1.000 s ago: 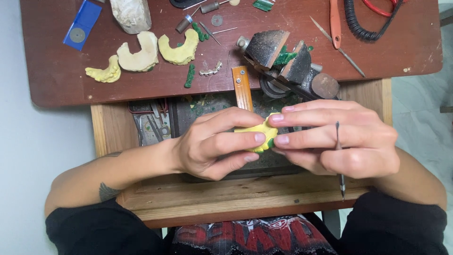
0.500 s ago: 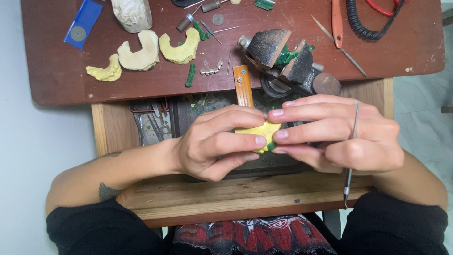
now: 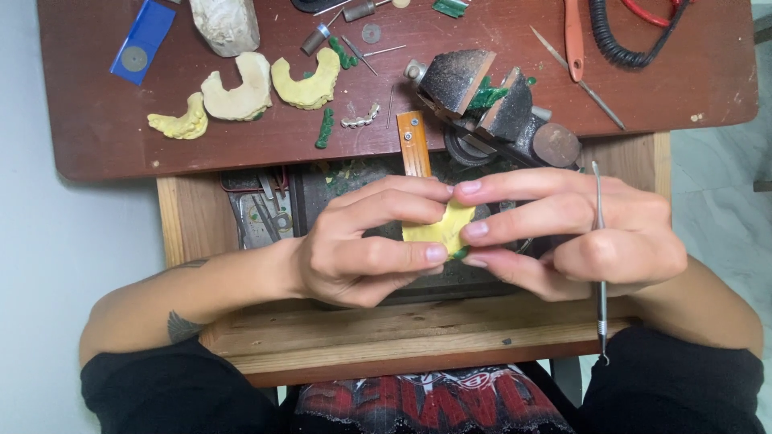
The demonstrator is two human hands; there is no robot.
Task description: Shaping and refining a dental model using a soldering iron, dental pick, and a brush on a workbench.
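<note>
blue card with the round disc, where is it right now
In the head view the blue card lies at the far left corner of the reddish tabletop, left of the whitish plaster block and beyond the yellow dental casts.

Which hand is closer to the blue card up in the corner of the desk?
Left. The left hand lies below and right of the blue card; the right hand is farther off, beyond the yellow cast.

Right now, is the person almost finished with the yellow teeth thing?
Hard to say. Three other casts lie set aside on the brown bench top, apparently not in use. The yellow cast is pinched between the left hand and right hand, which also carries a thin metal tool. Green wax bits lie about.
</note>
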